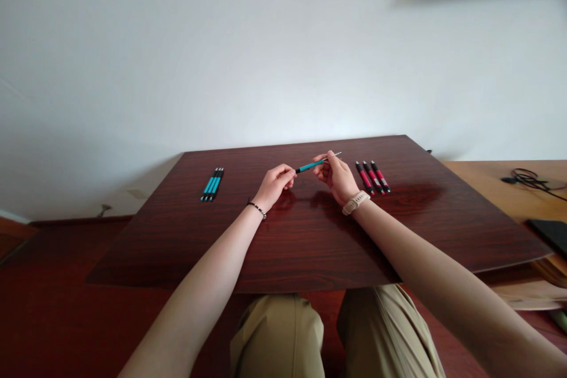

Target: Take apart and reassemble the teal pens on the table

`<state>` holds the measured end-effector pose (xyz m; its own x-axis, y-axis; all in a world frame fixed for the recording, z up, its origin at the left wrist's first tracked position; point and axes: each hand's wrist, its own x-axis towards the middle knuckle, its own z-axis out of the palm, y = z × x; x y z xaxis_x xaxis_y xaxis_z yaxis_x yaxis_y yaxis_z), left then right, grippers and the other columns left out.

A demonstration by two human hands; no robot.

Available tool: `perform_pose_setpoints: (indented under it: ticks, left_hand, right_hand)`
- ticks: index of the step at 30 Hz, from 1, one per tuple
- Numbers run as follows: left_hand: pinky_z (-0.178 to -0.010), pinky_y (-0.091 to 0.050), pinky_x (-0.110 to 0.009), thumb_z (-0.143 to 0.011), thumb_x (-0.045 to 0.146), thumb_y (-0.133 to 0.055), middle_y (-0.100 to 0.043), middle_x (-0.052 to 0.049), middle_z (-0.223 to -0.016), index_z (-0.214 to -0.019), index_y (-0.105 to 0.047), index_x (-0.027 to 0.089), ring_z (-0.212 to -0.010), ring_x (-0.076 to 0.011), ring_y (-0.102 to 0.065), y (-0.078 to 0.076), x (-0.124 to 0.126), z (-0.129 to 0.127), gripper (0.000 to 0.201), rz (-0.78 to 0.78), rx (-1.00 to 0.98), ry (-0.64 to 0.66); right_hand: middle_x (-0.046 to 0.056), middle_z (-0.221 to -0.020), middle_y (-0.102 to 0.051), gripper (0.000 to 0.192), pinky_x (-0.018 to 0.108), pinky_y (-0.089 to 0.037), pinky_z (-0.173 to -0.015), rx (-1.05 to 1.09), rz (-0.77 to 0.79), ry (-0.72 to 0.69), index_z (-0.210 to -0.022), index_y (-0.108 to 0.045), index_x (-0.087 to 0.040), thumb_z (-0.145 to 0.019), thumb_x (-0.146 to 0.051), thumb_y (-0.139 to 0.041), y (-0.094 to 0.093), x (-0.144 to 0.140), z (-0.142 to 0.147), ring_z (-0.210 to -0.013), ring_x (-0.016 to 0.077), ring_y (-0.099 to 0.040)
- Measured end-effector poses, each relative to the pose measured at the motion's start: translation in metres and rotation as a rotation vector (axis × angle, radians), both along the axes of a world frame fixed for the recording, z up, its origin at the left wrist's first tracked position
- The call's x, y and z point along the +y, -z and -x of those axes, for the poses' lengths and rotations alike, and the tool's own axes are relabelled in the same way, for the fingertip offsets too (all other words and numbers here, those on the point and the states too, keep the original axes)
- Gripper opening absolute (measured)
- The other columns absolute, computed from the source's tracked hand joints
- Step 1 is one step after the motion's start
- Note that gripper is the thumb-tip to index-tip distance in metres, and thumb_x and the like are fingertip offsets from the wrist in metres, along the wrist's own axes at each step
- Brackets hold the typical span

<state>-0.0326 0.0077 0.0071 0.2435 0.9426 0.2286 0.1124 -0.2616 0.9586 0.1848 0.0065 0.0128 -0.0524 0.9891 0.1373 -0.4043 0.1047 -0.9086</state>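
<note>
A teal pen (308, 166) is held between my two hands above the middle of the table. My left hand (278, 182) pinches its black end, fingers closed. At the other end, the closed fingertips of my right hand (335, 176) grip the pen. A thin pale rod (337, 154) sticks out past those fingers; whether it is part of the pen I cannot tell. To the left, several teal pens (212, 183) lie side by side. Three red-pink pens (372, 178) with black ends lie just right of my right hand.
The dark wooden table (310, 260) has its far edge near a white wall (274, 59). On the right, a lighter wooden surface (469, 176) carries a black cable (527, 178) and a dark flat object (549, 234). My knees are under the near edge.
</note>
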Motion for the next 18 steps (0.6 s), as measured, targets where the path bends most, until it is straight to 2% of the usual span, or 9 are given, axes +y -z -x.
perform_pose_setpoints:
  ticks: [9,18]
  left_hand:
    - [-0.065,-0.044,-0.027,-0.094,0.043,-0.071,-0.065,-0.001,-0.075,-0.088,-0.067,0.02,-0.069,-0.014,-0.059,-0.0018,-0.001,-0.001,0.024,-0.033,-0.01,-0.027]
    - [-0.068,-0.047,-0.026,-0.096,0.044,-0.069,-0.068,-0.001,-0.077,-0.09,-0.067,0.019,-0.07,-0.0135,-0.061,-0.0026,-0.0007,0.0003,0.026,-0.138,0.055,-0.069]
  right_hand:
    - [0.003,-0.074,-0.072,0.054,0.021,-0.05,-0.059,0.034,-0.008,-0.012,-0.097,-0.078,-0.02,-0.092,-0.074,-0.073,0.0038,0.0028,-0.0007,-0.062,0.0112,-0.061]
    - [0.003,-0.075,-0.073,0.056,0.022,-0.051,-0.06,0.032,-0.017,-0.009,-0.097,-0.077,-0.019,-0.092,-0.074,-0.073,0.0019,0.0024,0.0004,-0.062,0.0114,-0.062]
